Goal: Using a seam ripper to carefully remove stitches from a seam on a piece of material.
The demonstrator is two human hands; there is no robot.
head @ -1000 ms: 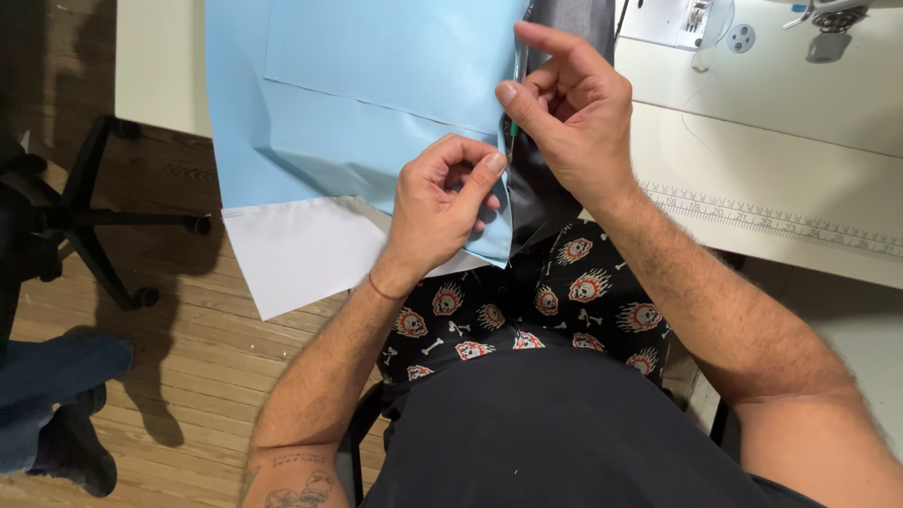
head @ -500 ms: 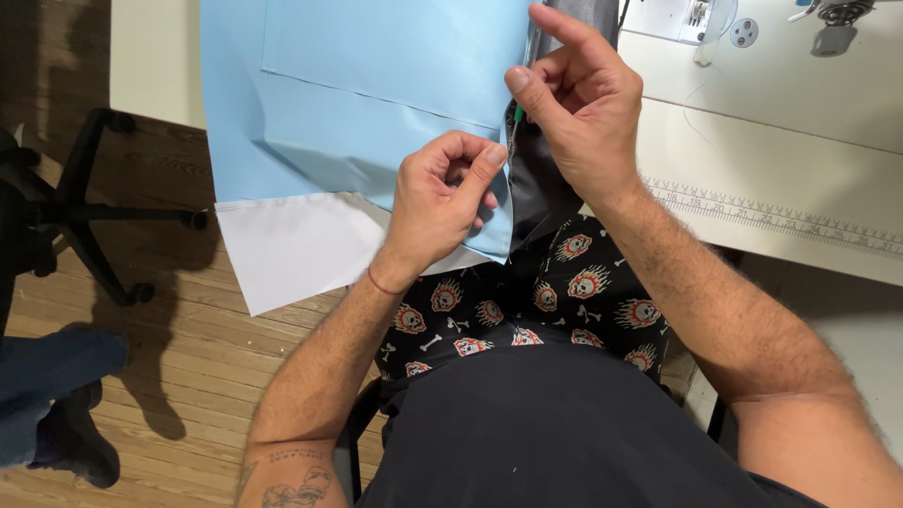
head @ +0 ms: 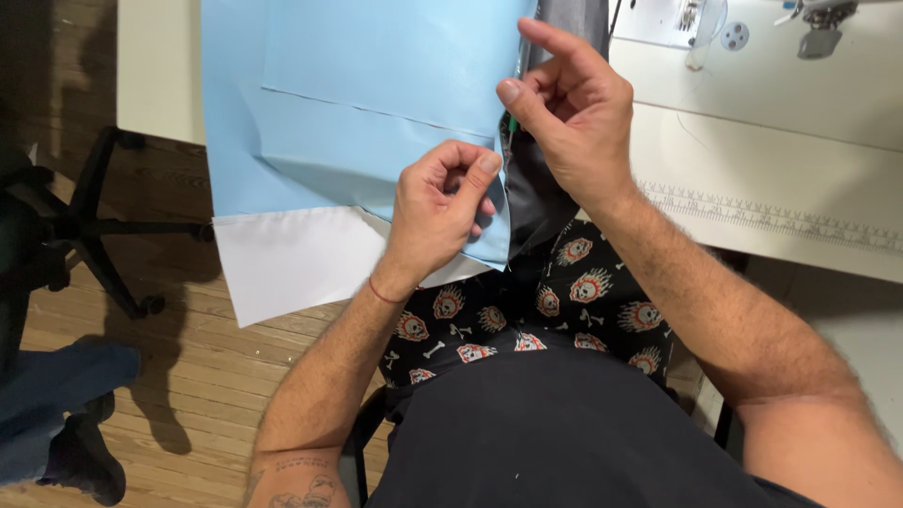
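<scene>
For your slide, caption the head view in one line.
Left hand and right hand pinch the light blue fabric edge.

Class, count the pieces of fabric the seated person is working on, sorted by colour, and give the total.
Light blue fabric: 1, pinched at its edge by the left hand
White fabric: 1, showing below the blue piece
Dark grey fabric: 1, beneath the right hand
Total: 3
</scene>
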